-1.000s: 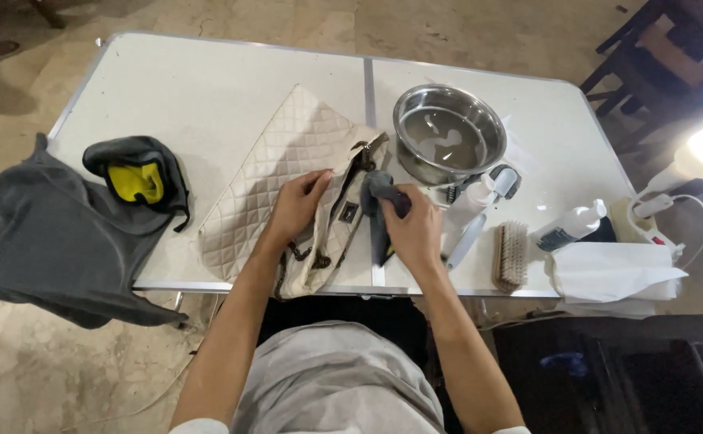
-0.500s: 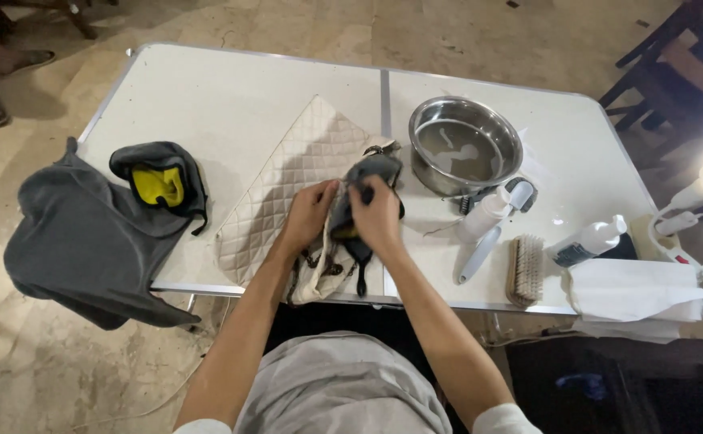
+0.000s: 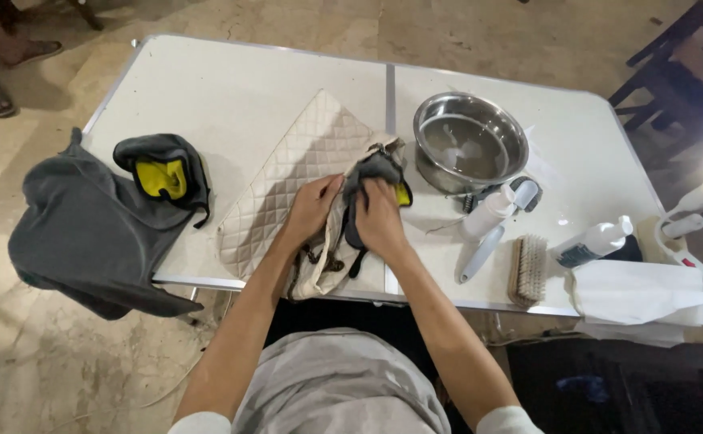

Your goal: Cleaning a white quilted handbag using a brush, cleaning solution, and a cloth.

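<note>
**Both hands on the quilted bag, cloth pressed to its top edge**

At the table's near edge, centre: right hand (image 3: 380,221) is closed over a grey-and-yellow cloth (image 3: 376,173), fingers curled tight, pressing it onto the cream quilted bag (image 3: 295,181). Left hand (image 3: 311,207) lies mostly flat on the bag just beside the right, fingers bent lightly over the fabric, pinning it; whether it actually grips anything cannot be told. The bag lies diagonally on the white folding table (image 3: 231,88), its strap end hanging over the front edge.

Versus half a second ago: hands sit slightly further apart, right hand shifted toward the bag's upper corner with the cloth. Bag itself has not moved.

Containers: steel bowl (image 3: 470,141) stands right of the bag, a little clear liquid in the bottom. White bottle (image 3: 488,213) lies just below the bowl. Wooden brush (image 3: 528,269) and a second white bottle (image 3: 600,239) are further right. A second cloth (image 3: 161,173), grey and yellow, sits on the left by a grey garment (image 3: 78,225) draped off the edge.
</note>
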